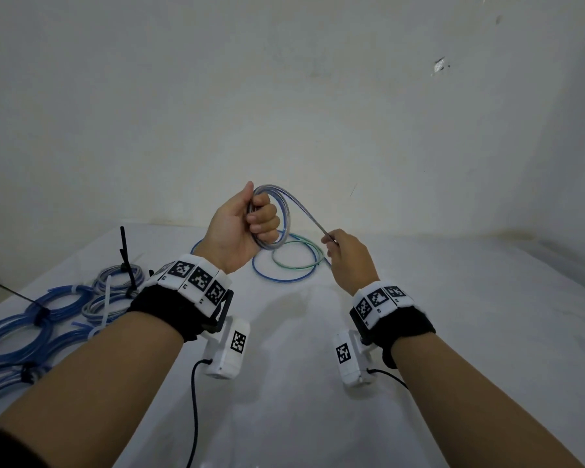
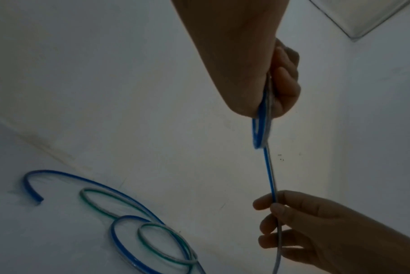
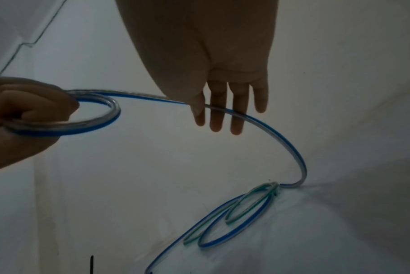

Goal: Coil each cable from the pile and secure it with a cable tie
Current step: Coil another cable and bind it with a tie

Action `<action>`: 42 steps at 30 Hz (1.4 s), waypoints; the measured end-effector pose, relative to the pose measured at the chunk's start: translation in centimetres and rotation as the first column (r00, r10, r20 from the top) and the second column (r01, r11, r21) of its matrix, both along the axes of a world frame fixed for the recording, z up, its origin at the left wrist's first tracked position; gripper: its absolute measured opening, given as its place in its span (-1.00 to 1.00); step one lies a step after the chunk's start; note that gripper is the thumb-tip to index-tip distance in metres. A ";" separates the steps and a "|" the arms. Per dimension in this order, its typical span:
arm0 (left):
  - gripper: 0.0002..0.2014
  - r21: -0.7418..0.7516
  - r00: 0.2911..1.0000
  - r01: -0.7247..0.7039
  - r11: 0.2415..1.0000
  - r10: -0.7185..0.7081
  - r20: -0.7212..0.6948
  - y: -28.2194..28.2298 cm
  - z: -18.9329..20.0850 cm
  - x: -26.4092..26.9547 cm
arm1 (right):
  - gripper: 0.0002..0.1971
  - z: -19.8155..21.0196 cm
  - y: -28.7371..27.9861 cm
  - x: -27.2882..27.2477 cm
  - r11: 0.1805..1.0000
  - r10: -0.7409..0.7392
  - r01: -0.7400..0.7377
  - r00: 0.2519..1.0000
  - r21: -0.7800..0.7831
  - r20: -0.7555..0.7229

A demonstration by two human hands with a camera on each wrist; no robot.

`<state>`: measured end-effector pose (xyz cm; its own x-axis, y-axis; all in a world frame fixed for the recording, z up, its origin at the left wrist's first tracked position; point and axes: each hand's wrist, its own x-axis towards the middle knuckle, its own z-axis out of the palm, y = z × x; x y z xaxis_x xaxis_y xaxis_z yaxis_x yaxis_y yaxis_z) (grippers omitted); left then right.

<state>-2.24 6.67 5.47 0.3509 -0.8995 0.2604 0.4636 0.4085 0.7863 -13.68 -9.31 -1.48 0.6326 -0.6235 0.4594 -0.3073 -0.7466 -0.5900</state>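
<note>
Fig. 1. Counts, as I read them from my remote station.

- Hands: two, left hand and right hand.
- Wrist cameras: two.
- Blue-striped cable off the table: one.
- Green-striped cable: one.
- Blue loop lying under it: one. I cannot tell whether it is a separate cable.
- Tied coils: at least five, cut off by the frame edge.
- Black ties: three.
- White tie: one.

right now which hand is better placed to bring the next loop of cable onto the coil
Right. The right hand already pinches the free run of the blue cable just off the coil, while the left hand is fully occupied gripping the coil.
</note>
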 end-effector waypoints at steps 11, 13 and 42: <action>-0.65 -0.083 0.939 -0.297 0.951 0.306 0.158 -1.9 0.3 -1.6 | -0.74 1.8 2.8 0.9 0.967 0.247 -0.251 0.966 0.043 0.078; -0.63 -0.087 0.959 -0.231 0.969 0.242 0.148 -1.8 0.6 -2.1 | -0.83 1.8 3.1 1.0 0.962 0.204 -0.228 0.966 0.152 0.159; -0.67 0.010 0.524 -0.559 0.829 0.345 0.779 -2.4 -5.1 -0.5 | -0.65 2.0 5.8 -2.2 0.332 0.534 -0.575 0.768 0.748 0.354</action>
